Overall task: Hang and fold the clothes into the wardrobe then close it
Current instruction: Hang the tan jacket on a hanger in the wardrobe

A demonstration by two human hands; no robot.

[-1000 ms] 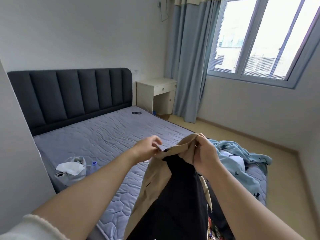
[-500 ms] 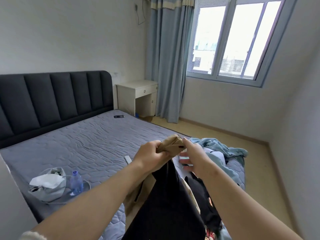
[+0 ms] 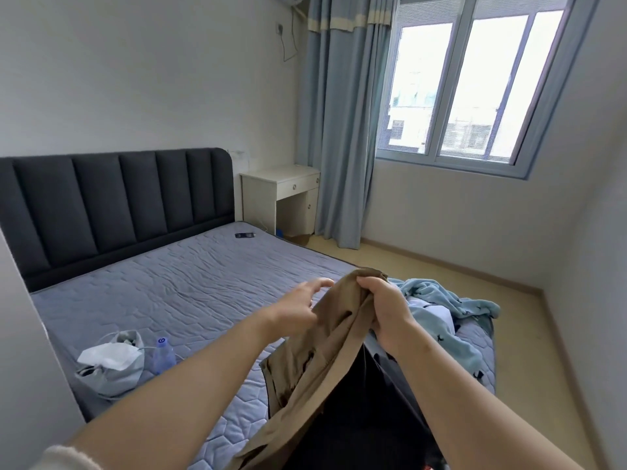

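Observation:
A tan garment (image 3: 315, 361) hangs in front of me over the bed's foot, with a black garment (image 3: 366, 418) draped behind and below it. My right hand (image 3: 386, 310) grips the bunched top of the tan cloth. My left hand (image 3: 298, 307) lies against the cloth's left side with its fingers loosely stretched out, holding nothing that I can see. A light blue patterned garment (image 3: 451, 320) lies crumpled on the mattress at the right. No wardrobe is in view.
The grey quilted bed (image 3: 176, 293) with a dark headboard fills the left. On it lie a grey bag with white paper (image 3: 112, 364), a small bottle (image 3: 163, 354) and a phone (image 3: 245, 235). A white nightstand (image 3: 281, 198), blue curtain and window stand at the back.
The tan cloth's top has passed from my left hand's grip to my right hand, and my left hand has let go. The view has tilted upward and shifted.

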